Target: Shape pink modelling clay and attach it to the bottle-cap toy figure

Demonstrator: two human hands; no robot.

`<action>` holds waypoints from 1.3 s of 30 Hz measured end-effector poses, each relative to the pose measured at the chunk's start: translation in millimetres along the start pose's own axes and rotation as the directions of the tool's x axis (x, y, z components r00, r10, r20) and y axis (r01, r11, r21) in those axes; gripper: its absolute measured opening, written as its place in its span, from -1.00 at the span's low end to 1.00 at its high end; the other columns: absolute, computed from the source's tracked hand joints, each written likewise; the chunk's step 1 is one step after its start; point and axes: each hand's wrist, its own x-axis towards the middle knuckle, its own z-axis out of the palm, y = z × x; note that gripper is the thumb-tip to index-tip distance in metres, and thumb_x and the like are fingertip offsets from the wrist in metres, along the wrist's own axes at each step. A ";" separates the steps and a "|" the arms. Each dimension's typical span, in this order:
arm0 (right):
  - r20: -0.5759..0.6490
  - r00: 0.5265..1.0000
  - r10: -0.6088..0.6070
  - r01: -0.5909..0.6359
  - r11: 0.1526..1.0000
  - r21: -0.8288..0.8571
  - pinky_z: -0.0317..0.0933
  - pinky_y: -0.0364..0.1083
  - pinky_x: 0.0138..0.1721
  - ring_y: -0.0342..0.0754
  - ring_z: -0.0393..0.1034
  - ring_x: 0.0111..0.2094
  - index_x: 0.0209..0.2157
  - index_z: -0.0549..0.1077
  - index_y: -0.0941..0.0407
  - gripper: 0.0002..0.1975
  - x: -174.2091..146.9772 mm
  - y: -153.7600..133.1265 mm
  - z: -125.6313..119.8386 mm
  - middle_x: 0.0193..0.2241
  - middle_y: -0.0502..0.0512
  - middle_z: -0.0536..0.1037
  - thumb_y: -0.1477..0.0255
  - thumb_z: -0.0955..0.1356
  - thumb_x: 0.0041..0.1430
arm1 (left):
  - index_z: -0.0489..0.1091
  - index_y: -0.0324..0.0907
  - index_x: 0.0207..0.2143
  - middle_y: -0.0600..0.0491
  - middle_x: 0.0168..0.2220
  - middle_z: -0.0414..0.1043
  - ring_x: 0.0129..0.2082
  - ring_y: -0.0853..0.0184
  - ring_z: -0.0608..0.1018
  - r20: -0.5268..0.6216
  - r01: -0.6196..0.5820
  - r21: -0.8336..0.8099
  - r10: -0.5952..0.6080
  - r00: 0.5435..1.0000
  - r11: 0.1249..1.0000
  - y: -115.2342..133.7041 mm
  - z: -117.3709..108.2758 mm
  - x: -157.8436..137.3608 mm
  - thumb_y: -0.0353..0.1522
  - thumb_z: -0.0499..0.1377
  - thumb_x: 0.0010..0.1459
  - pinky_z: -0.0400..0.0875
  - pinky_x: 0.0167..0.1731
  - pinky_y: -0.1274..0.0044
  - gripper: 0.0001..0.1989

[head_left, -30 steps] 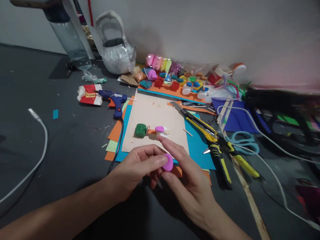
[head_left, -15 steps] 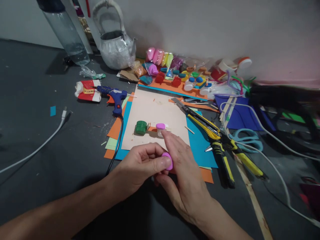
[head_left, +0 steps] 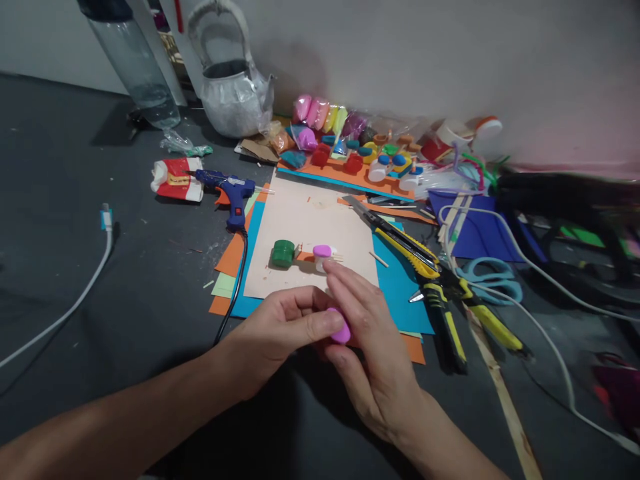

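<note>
My left hand [head_left: 293, 330] pinches a flat piece of pinkish-purple modelling clay [head_left: 341, 329] between its thumb and curled fingers. Against the clay's right side rests my right hand [head_left: 373, 353], its fingers stretched out and its thumb apart, below the clay. Just beyond my fingers, on a pale sheet of paper [head_left: 295, 207], lies a small model with a green round cap [head_left: 283, 253] at the left. At its right end a purple oval piece [head_left: 322, 251] sits on a white part, partly hidden by my right fingertips.
A blue glue gun [head_left: 235, 200] lies left of the paper. To the right are a yellow cutter knife [head_left: 405, 243], pliers [head_left: 445, 327] and light-blue scissors [head_left: 493, 280]. Behind stand a kettle [head_left: 233, 100], a water bottle [head_left: 137, 67] and packs of coloured clay [head_left: 320, 113].
The clay has turned and shifted slightly right in my left fingers. My right thumb has moved up closer to it. The white cable's plug at left has moved left onto the blue scrap.
</note>
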 end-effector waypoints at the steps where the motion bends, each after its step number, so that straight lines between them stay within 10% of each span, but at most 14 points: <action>1: -0.006 1.000 0.000 0.000 1.000 -0.004 0.11 0.28 0.26 0.18 0.05 0.34 0.40 -0.08 0.04 -0.40 -0.1 -0.1 0.1 0.34 0.24 0.17 0.31 0.17 0.41 | 0.47 -0.24 -0.41 0.12 -0.46 0.42 -0.46 0.49 0.42 -0.010 -0.010 -0.015 0.010 1.000 1.000 0.5 0.7 0.1 -0.31 0.33 0.11 0.30 -0.35 0.62 -0.83; 24: 0.049 0.998 0.029 -0.018 0.980 -0.197 -0.18 0.33 0.35 0.18 -0.18 0.42 0.41 -0.15 0.16 -0.28 -0.3 2.4 3.5 0.38 0.34 0.08 0.13 0.16 0.39 | 0.44 -0.25 -0.44 0.10 -0.44 0.46 -0.43 0.46 0.43 -0.046 0.012 0.078 -0.009 0.999 0.997 -2.9 -3.8 4.5 -0.30 0.40 0.00 0.29 -0.36 0.61 -0.77; 39: -0.039 0.999 0.010 -0.018 0.973 -0.232 -0.17 0.36 0.34 0.23 -0.20 0.42 0.42 -0.22 0.12 -0.27 -1.1 -2.9 3.7 0.39 0.32 0.04 0.16 0.16 0.39 | 0.46 -0.23 -0.41 0.12 -0.47 0.47 -0.42 0.50 0.49 -0.048 -0.028 -0.150 0.021 0.999 0.988 -2.5 1.4 1.4 -0.37 0.34 0.11 0.36 -0.32 0.66 -0.87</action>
